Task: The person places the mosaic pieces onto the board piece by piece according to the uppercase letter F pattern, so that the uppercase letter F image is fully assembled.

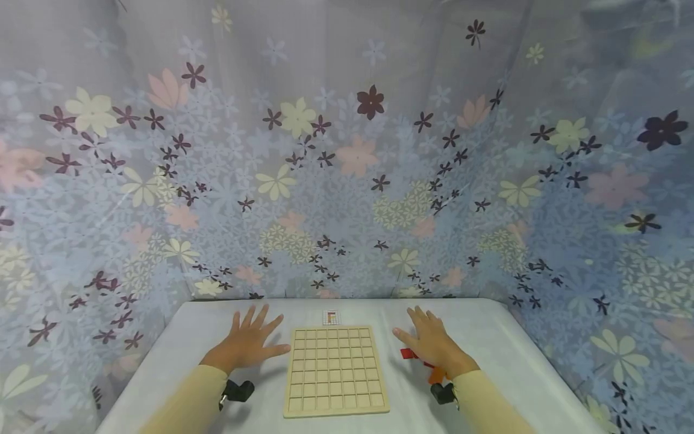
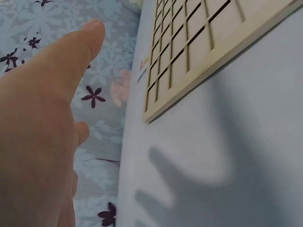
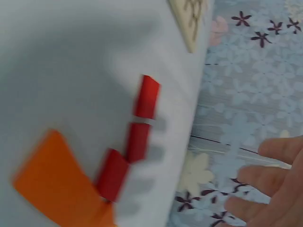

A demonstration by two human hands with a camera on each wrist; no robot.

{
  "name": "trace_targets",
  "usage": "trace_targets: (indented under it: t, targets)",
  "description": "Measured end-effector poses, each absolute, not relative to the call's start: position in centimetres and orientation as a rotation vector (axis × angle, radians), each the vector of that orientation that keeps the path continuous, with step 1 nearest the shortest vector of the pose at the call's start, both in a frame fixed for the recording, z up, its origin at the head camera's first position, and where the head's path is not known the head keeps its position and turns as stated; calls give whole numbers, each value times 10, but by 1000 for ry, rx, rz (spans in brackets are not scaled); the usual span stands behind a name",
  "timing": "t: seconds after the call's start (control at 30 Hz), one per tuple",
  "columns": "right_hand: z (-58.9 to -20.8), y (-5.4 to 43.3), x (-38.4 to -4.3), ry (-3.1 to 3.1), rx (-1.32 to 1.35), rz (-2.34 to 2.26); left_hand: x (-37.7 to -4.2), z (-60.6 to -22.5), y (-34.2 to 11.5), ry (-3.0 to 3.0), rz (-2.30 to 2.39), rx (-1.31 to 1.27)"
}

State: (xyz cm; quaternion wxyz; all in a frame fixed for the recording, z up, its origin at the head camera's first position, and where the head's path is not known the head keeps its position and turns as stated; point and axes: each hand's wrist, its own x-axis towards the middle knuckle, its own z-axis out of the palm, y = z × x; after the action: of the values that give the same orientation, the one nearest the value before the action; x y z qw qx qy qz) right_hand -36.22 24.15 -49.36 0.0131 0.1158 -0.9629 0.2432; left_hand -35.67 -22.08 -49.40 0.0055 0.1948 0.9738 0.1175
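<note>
"What do we see, starting at the left?"
"The left hand (image 1: 249, 339), fingers spread wide, holding nothing, its thumb near the board's left side."

"And in the middle?"
"We have a pale wooden square board (image 1: 335, 369) with a raised grid, and just behind it a small white card (image 1: 331, 317) printed with a coloured pattern. Every cell looks bare."

"Then the right?"
"The right hand (image 1: 431, 345), fingers stretched out and thumb apart, grips nothing. Under it, on the white-covered table (image 1: 488, 331), lie three red blocks (image 3: 137, 142) and a flat orange piece (image 3: 57, 177); we cannot tell whether they are joined."

"How far along are we?"
"At the start, we judge: nothing placed, every piece we see left to handle."
</note>
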Motion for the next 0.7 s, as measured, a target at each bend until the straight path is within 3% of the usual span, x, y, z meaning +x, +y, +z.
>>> trace_targets:
  t: [0.37, 0.7]
  targets:
    - [-540, 249, -361, -3015, 402, 780, -337, -542, -193, 2931, 685, 598]
    - [-548, 244, -358, -2928, 377, 783, -318, -563, -178, 2966, 810, 615]
